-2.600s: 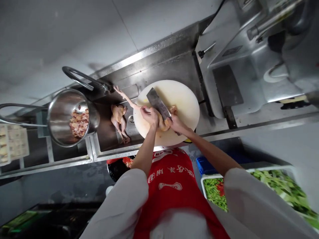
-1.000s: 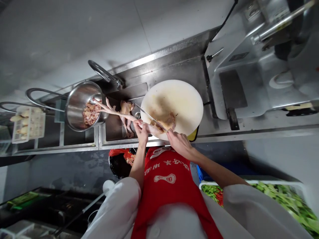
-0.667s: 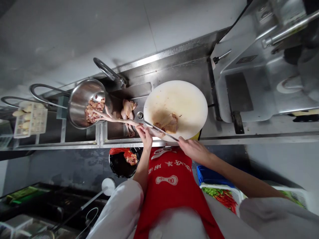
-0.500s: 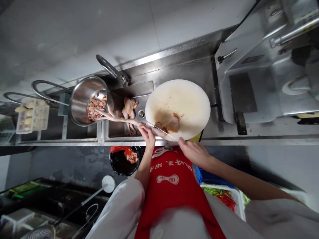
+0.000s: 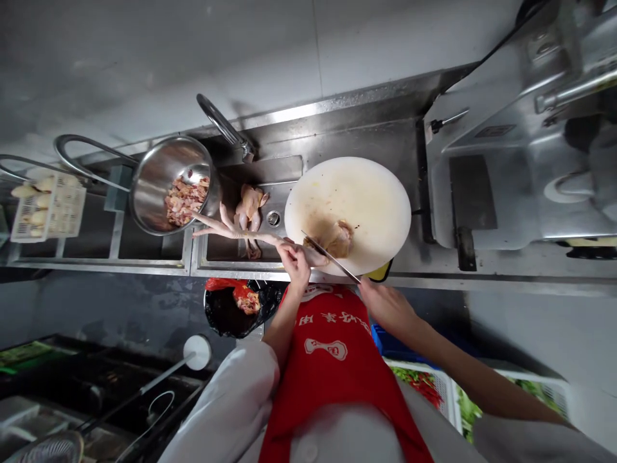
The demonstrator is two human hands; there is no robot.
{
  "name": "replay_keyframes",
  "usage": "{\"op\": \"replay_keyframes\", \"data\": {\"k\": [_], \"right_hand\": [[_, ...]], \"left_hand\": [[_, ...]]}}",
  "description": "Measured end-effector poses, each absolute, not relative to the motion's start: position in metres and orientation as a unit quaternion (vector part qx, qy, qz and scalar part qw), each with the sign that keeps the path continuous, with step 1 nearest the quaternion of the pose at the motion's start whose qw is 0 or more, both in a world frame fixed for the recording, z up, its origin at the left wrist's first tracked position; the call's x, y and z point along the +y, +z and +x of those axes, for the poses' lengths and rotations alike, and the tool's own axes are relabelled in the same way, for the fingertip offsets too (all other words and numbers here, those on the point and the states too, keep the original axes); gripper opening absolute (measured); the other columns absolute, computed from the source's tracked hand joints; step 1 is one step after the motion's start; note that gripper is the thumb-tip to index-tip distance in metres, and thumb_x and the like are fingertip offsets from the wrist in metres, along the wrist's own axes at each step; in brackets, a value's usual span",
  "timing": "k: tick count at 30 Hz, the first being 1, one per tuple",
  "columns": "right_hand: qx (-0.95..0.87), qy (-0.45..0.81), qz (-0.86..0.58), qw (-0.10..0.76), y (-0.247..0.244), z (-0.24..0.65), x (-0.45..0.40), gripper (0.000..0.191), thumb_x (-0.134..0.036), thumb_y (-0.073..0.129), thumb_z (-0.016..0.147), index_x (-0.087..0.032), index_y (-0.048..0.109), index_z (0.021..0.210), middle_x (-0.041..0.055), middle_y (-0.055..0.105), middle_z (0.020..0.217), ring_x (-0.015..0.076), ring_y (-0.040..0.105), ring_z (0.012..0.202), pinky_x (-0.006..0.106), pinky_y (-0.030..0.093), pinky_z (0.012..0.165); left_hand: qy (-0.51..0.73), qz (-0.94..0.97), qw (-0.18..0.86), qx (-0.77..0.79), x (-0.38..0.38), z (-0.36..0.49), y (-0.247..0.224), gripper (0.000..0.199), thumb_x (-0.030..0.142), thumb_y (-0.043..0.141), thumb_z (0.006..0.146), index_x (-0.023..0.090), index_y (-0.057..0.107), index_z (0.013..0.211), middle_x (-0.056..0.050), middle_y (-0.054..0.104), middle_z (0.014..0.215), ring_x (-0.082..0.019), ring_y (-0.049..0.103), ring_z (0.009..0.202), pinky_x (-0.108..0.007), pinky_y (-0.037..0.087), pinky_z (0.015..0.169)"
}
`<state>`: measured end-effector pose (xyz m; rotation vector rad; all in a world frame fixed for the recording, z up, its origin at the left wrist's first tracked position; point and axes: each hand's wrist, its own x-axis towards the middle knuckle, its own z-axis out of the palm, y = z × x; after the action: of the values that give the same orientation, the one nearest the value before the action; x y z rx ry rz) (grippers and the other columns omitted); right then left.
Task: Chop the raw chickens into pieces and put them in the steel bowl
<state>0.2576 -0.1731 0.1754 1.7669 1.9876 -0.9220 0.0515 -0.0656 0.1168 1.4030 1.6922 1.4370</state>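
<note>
A round white cutting board (image 5: pixel 380 206) is set on a steel counter (image 5: pixel 347 138), its near rim lying close to the counter's front edge. Bare board is left on the right and far sides of a piece of meat (image 5: pixel 341 241). To the board's left, a whole plucked bird (image 5: pixel 249 206) is laid in a sink basin (image 5: pixel 284 172) beside the drain; further left, a steel pot (image 5: pixel 147 193) is partly filled with chopped meat (image 5: pixel 186 198).

The bird's leg (image 5: pixel 258 236) is gripped by the left hand (image 5: pixel 295 263), fingers closed around it at the board's near-left rim. Its clawed foot is stretched leftward over the basin, toward the pot; whether the pot is touched cannot be told. The handle of a knife (image 5: pixel 333 260) is clasped by the right hand (image 5: pixel 388 308), fingers curled together. The blade is seen nearly edge-on, slanted across the leg's thick end; contact is unclear.

Both forearms are extended forward, the left more upright, the right angled inward from the right.
</note>
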Motion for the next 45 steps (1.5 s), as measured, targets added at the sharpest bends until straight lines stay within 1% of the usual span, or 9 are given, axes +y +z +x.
{"op": "replay_keyframes", "data": {"k": [8,16,18,22,27,32,37,42,45], "right_hand": [[0.732,-0.307,0.605,0.059,0.162,0.199,-0.089,0.030,-0.014,0.030,0.100,-0.010,0.047,0.125,0.0187,0.071,0.105,0.0253,0.071,0.097,0.030,0.051,0.078],[0.697,-0.296,0.626,0.185,0.162,0.228,-0.180,0.030,-0.010,0.033,0.098,-0.012,0.048,0.123,0.0147,0.073,0.086,0.0253,0.074,0.080,0.030,0.052,0.070],[0.698,-0.293,0.635,0.151,0.152,0.210,-0.157,0.030,-0.011,0.031,0.099,-0.011,0.048,0.123,0.0164,0.073,0.091,0.0245,0.074,0.085,0.030,0.051,0.071],[0.649,-0.293,0.701,0.044,0.127,0.188,-0.095,0.041,-0.033,0.022,0.106,-0.012,0.050,0.126,0.0154,0.073,0.097,0.0240,0.072,0.088,0.029,0.048,0.073],[0.597,-0.281,0.751,-0.026,0.108,0.207,-0.099,0.047,-0.041,0.024,0.105,-0.011,0.057,0.119,0.0161,0.074,0.094,0.0240,0.070,0.082,0.029,0.043,0.071],[0.567,-0.240,0.788,-0.025,0.126,0.196,-0.122,0.045,-0.037,0.024,0.106,-0.012,0.060,0.114,0.0147,0.074,0.087,0.0225,0.069,0.076,0.028,0.038,0.066],[0.587,-0.235,0.773,-0.044,0.151,0.164,-0.129,0.041,-0.034,0.023,0.106,-0.013,0.056,0.120,0.0134,0.074,0.094,0.0211,0.070,0.081,0.026,0.038,0.069],[0.571,-0.268,0.774,0.048,0.142,0.141,-0.137,0.036,-0.031,0.026,0.106,-0.015,0.055,0.120,0.0129,0.074,0.093,0.0215,0.071,0.085,0.026,0.041,0.073],[0.573,-0.248,0.780,0.050,0.156,0.145,-0.132,0.038,-0.032,0.025,0.106,-0.016,0.055,0.122,0.0128,0.074,0.093,0.0227,0.071,0.085,0.028,0.043,0.076]], "left_hand": [[0.521,0.544,0.251,0.608,-0.082,0.048,0.112,0.028,0.029,0.055,0.085,0.023,0.030,0.074,0.003,0.032,0.075,-0.013,0.040,0.071,-0.030,0.041,0.073],[0.531,0.522,0.221,0.630,-0.089,0.050,0.099,0.029,0.022,0.056,0.083,0.022,0.029,0.071,0.004,0.033,0.072,-0.013,0.039,0.071,-0.033,0.042,0.081],[0.515,0.536,0.233,0.627,-0.097,0.048,0.097,0.028,0.021,0.056,0.084,0.022,0.031,0.070,0.004,0.034,0.071,-0.013,0.039,0.070,-0.032,0.041,0.078],[0.509,0.559,0.248,0.606,-0.111,0.035,0.099,0.029,0.021,0.059,0.084,0.022,0.034,0.070,0.002,0.038,0.072,-0.014,0.043,0.072,-0.033,0.041,0.075],[0.559,0.522,0.250,0.594,-0.112,0.018,0.105,0.030,0.025,0.059,0.089,0.023,0.034,0.073,0.000,0.040,0.077,-0.015,0.046,0.079,-0.034,0.043,0.078],[0.515,0.561,0.256,0.595,-0.113,0.009,0.098,0.025,0.025,0.059,0.087,0.022,0.038,0.074,0.001,0.041,0.074,-0.014,0.046,0.074,-0.032,0.042,0.075],[0.482,0.590,0.292,0.579,-0.107,0.001,0.096,0.021,0.024,0.061,0.084,0.021,0.042,0.073,0.002,0.044,0.073,-0.014,0.046,0.072,-0.030,0.040,0.072],[0.496,0.561,0.341,0.569,-0.091,-0.004,0.103,0.023,0.029,0.062,0.085,0.021,0.042,0.075,0.002,0.044,0.073,-0.014,0.045,0.072,-0.030,0.040,0.076],[0.506,0.547,0.363,0.560,-0.083,-0.007,0.107,0.022,0.032,0.060,0.087,0.021,0.043,0.077,0.001,0.046,0.077,-0.015,0.047,0.074,-0.029,0.040,0.076]]}}
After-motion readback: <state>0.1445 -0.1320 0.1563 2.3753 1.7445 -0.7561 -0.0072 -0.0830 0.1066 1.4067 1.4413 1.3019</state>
